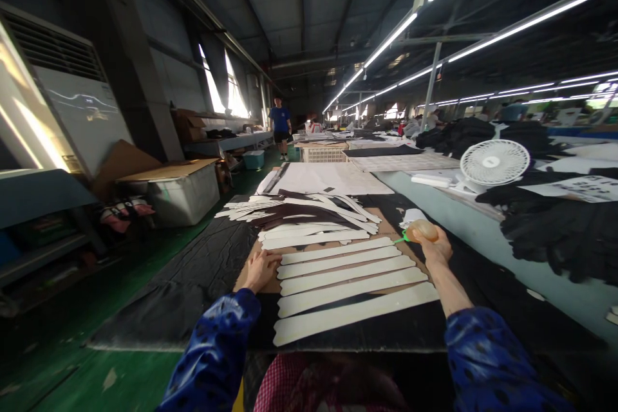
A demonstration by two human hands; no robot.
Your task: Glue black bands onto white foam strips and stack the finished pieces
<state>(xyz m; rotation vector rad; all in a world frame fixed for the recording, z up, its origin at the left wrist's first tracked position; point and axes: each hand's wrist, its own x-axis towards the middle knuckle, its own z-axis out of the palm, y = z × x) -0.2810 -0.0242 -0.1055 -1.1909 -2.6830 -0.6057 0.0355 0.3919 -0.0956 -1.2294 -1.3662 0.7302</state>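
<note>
My right hand is wrapped round a squeeze bottle with amber contents and a thin green nozzle. The nozzle tip points left, at the right end of the farthest laid-out strip. My left hand rests at that strip's left end, its fingers reaching forward and touching down there. Several long pale strips with notched ends lie side by side, the nearest strip being the widest. Beneath them are brown cardboard and a black cloth. Whether anything has come out of the nozzle is too small to tell.
A loose pile of pale and dark strips lies just beyond. White sheets are farther back. To the right stand a white fan and heaps of black fabric. A person in blue stands in the left aisle.
</note>
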